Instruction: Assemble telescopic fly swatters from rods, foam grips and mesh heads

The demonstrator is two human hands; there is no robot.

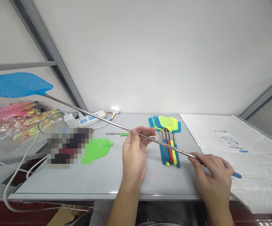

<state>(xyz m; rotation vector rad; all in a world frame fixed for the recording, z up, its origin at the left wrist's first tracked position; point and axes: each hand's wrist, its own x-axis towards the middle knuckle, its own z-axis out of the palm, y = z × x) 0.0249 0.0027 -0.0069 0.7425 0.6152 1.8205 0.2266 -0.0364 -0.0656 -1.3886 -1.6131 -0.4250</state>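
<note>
Blue fly swatter [88, 112] held aslant above the grey table [84, 183], its mesh head out to the far left. Hands apart: right hand [213, 172] closed round the grip end, blue tip poking out behind; left hand [136, 153] lightly pinching mid-rod, thumb over the metal, fingers loosely extended. Two-point hold probably steadies a long, thin shaft. Beneath the rod, a bundle of swatters [170, 142], heads stacked toward the wall, handles toward the person; presumably laid that way to nest compactly. Left of it, a loose green mesh head [100, 149] near a green-handled rod [124, 134], the two apart. Containers: clear plastic bag [32, 122] at left, holding pink, yellow and green items, too crumpled to identify. White plastic packaging [239, 166] at right lies flat, label [230, 139] uppermost; contents, if any, cannot be told.
</note>
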